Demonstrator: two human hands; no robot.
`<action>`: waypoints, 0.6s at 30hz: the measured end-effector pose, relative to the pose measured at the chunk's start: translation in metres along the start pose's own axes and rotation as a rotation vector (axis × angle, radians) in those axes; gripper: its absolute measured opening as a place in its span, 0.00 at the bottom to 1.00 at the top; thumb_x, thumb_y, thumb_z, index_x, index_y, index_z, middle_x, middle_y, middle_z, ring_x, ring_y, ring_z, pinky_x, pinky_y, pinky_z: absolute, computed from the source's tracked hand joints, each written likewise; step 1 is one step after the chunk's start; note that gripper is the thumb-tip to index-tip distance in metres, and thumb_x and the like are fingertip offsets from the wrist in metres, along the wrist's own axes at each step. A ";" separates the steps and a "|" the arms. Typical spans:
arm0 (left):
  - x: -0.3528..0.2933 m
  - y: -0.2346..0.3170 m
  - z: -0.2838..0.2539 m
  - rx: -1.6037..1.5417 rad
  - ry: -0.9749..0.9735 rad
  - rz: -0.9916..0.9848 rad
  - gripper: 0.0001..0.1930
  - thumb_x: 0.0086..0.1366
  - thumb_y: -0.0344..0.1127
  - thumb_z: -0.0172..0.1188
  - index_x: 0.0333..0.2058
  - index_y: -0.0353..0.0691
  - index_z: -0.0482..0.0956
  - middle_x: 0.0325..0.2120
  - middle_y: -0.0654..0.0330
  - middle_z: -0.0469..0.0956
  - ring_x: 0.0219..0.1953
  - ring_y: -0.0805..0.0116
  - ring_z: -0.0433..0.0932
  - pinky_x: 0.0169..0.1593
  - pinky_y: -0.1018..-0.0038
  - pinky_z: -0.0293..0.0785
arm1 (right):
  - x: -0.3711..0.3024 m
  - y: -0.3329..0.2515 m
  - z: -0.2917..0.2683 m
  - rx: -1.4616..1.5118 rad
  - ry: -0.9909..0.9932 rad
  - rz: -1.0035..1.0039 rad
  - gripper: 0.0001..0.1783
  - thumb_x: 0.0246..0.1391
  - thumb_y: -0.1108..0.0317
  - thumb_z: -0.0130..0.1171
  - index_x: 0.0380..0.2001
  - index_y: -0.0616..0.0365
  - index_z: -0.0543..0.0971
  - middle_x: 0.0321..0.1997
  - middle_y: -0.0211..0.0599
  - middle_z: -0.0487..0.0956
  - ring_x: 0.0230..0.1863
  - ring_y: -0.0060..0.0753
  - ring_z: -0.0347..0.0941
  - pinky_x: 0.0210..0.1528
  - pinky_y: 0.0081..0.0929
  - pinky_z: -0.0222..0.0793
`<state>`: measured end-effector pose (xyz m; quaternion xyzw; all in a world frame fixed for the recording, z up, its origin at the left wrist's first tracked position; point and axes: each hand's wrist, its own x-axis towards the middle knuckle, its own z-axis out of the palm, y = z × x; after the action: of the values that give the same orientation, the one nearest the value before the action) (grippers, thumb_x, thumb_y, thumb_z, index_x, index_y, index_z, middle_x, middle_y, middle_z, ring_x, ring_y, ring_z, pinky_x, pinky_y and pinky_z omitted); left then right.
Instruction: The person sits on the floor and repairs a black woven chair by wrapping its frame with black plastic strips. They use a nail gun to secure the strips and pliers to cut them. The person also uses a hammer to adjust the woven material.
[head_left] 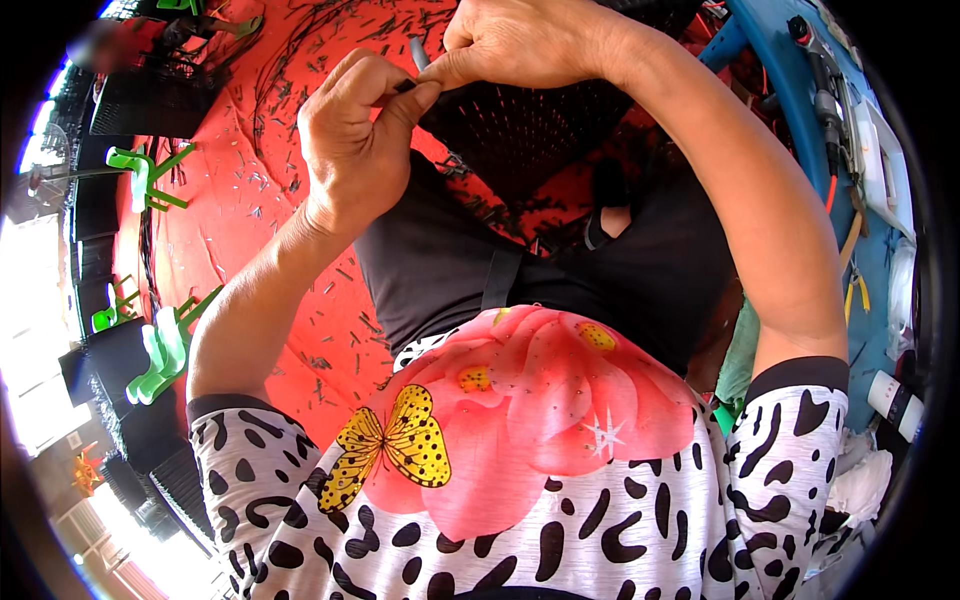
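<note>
My left hand (355,135) is raised over the floor, thumb and fingers pinched on a small dark piece (405,86). Against it from the right comes my right hand (530,45), its fingers curled closed and the thumb meeting the left fingertips. A thin grey blade-like thing (418,53) sticks out beside the right fingers; the rest of it is hidden in the grip. Below both hands, between my knees, lies a black perforated panel (520,135) with many small slits.
Dark scraps litter the red floor covering (230,210). Along the left, green plastic stands (165,350) rise among black panels (155,105). On the blue table (870,330) at right lie a corded hand tool (828,105), yellow-handled scissors (855,290) and a white roll (895,405).
</note>
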<state>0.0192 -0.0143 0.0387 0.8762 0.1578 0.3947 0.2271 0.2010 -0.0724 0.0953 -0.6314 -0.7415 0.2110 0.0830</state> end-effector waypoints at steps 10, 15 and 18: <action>-0.003 -0.003 0.003 -0.199 0.038 -0.288 0.11 0.52 0.24 0.62 0.18 0.36 0.68 0.12 0.69 0.63 0.16 0.82 0.56 0.19 0.81 0.55 | 0.001 -0.001 0.005 -0.043 0.035 -0.013 0.27 0.52 0.43 0.46 0.31 0.56 0.81 0.37 0.48 0.79 0.44 0.48 0.74 0.46 0.39 0.68; -0.003 -0.006 0.001 -0.293 0.033 -0.367 0.10 0.53 0.24 0.63 0.18 0.36 0.70 0.11 0.72 0.63 0.16 0.85 0.55 0.19 0.83 0.53 | 0.001 -0.004 0.007 -0.044 0.079 0.027 0.30 0.53 0.42 0.44 0.32 0.59 0.80 0.36 0.51 0.78 0.44 0.49 0.74 0.46 0.40 0.67; -0.002 -0.004 0.001 -0.347 0.031 -0.382 0.08 0.53 0.24 0.62 0.19 0.35 0.71 0.11 0.72 0.64 0.16 0.85 0.56 0.19 0.83 0.53 | 0.001 -0.004 0.011 -0.087 0.113 -0.005 0.30 0.55 0.42 0.42 0.31 0.60 0.80 0.35 0.52 0.78 0.42 0.49 0.74 0.45 0.41 0.68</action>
<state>0.0181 -0.0123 0.0349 0.7723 0.2539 0.3791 0.4421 0.1932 -0.0740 0.0871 -0.6433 -0.7458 0.1425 0.0979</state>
